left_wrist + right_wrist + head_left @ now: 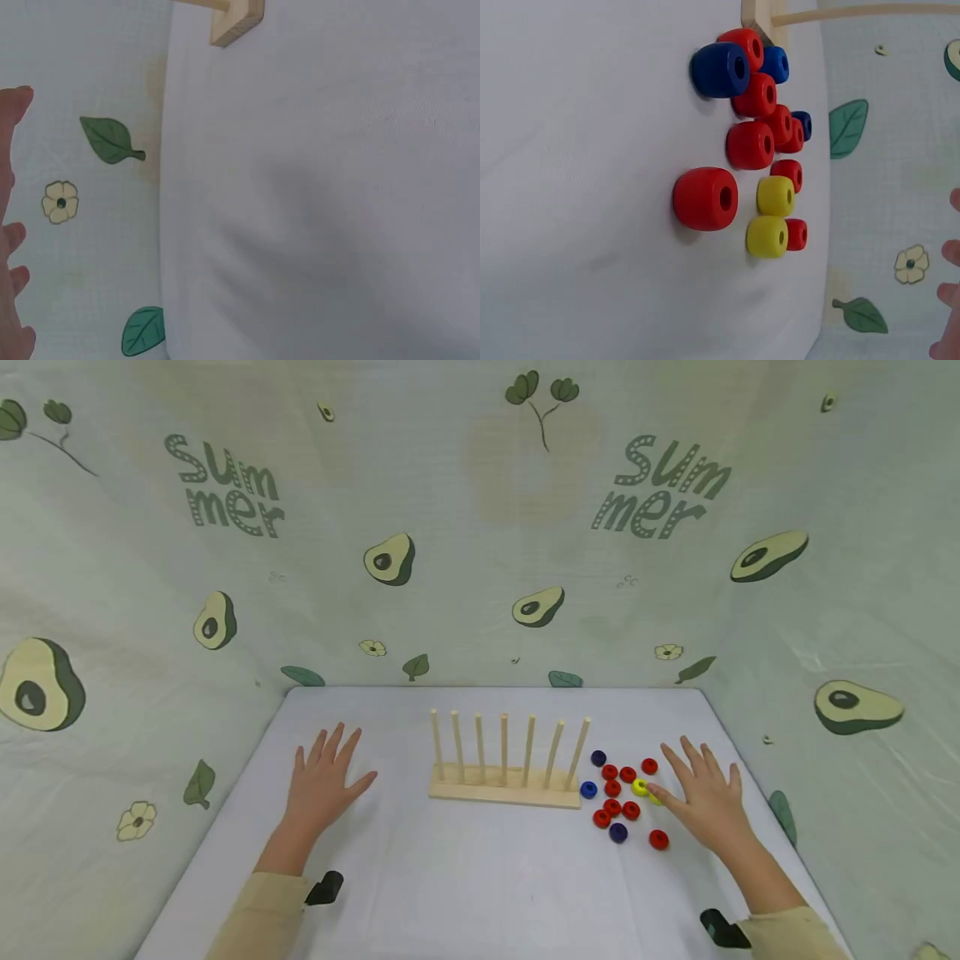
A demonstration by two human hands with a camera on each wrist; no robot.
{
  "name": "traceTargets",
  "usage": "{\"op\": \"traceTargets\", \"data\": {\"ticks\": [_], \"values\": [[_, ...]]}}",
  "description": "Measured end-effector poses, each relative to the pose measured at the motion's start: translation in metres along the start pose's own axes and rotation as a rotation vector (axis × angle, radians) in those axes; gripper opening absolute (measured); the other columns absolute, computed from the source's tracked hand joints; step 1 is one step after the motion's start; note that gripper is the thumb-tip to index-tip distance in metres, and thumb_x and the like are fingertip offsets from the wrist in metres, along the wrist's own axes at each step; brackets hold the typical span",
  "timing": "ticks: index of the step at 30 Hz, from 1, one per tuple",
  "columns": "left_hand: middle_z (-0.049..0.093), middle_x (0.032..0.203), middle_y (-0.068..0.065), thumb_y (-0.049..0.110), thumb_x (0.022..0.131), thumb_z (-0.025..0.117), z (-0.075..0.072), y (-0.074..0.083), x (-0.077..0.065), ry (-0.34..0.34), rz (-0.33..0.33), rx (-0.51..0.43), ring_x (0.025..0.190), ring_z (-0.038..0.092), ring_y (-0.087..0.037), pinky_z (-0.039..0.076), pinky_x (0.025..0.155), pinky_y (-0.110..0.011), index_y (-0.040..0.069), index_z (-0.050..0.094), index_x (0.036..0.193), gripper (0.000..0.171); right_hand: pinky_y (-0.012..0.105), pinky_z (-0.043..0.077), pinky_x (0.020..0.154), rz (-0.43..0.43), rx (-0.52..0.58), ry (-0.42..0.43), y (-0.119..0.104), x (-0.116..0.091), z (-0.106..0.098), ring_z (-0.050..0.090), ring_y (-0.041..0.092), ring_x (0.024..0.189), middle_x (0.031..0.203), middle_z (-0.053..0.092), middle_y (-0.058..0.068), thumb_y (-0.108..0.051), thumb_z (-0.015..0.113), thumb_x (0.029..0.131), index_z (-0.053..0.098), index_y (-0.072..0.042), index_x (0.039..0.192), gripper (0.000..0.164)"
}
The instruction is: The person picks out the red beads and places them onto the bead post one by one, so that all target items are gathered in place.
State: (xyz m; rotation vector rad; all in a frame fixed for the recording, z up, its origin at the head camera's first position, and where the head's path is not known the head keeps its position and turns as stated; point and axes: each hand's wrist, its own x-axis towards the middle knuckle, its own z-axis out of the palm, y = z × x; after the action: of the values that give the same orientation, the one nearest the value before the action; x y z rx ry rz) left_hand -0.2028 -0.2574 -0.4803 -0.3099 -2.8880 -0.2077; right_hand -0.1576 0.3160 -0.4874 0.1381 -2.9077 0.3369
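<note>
My left hand (321,781), fingers spread and straight, is over the left part of the table with nothing in it. Midway between the hands stands a wooden peg rack (480,785) with a row of several bare upright pegs. Right of the rack lie loose round beads with holes: several red beads (658,839), a yellow bead (640,787) beside another yellow one, a blue bead (588,789) and dark blue beads (618,832). My right hand (708,802) holds nothing, its fingers fanned out; the thumb overlaps the yellow beads in the head view.
A white cloth covers the table (450,885). Behind it and along both sides hangs a pale curtain (450,485) printed with avocados, leaves and lettering. Dark wrist-camera mounts (325,888) stick out at both sleeves. One end of the rack shows at the top of the left wrist view.
</note>
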Motion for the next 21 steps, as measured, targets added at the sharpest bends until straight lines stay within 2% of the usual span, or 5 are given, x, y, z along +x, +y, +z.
{"op": "traceTargets", "data": {"ticks": [6, 12, 17, 21], "values": [[0.023, 0.156, -0.023, 0.057, 0.085, 0.065, 0.009, 0.008, 0.005, -0.023, -0.006, -0.056, 0.140, 0.020, -0.047, 0.011, 0.106, -0.070, 0.009, 0.031, 0.152, 0.089, 0.071, -0.005, 0.104, 0.001, 0.052, 0.002, -0.001, -0.002, 0.003, 0.015, 0.052, 0.137, 0.152, 0.022, 0.029, -0.057, 0.056, 0.091, 0.031, -0.008, 0.151, 0.081], [0.027, 0.153, -0.026, 0.061, 0.079, 0.071, 0.027, 0.015, 0.005, 0.008, 0.007, -0.148, 0.135, 0.028, -0.050, 0.021, 0.102, -0.071, 0.006, 0.033, 0.151, 0.098, 0.074, 0.010, 0.101, 0.024, 0.150, -0.014, -0.008, -0.003, 0.010, 0.020, 0.052, 0.135, 0.151, 0.024, 0.030, -0.045, 0.067, 0.088, 0.030, -0.003, 0.149, 0.083], [0.028, 0.153, -0.025, 0.053, 0.076, 0.078, 0.044, 0.025, 0.008, -0.009, 0.000, -0.262, 0.135, 0.029, -0.048, 0.027, 0.104, -0.064, 0.005, 0.030, 0.151, 0.101, 0.073, 0.017, 0.101, 0.050, 0.265, -0.046, -0.015, -0.008, 0.014, 0.021, 0.050, 0.136, 0.151, 0.027, 0.029, -0.040, 0.069, 0.089, 0.030, 0.000, 0.149, 0.081], [0.028, 0.153, -0.024, 0.048, 0.075, 0.081, 0.057, 0.035, 0.013, -0.039, -0.009, -0.382, 0.137, 0.028, -0.045, 0.028, 0.105, -0.062, 0.006, 0.029, 0.152, 0.102, 0.071, 0.022, 0.100, 0.060, 0.343, -0.071, -0.018, -0.012, 0.018, 0.024, 0.048, 0.136, 0.151, 0.029, 0.026, -0.036, 0.071, 0.089, 0.031, -0.002, 0.150, 0.080]]}}
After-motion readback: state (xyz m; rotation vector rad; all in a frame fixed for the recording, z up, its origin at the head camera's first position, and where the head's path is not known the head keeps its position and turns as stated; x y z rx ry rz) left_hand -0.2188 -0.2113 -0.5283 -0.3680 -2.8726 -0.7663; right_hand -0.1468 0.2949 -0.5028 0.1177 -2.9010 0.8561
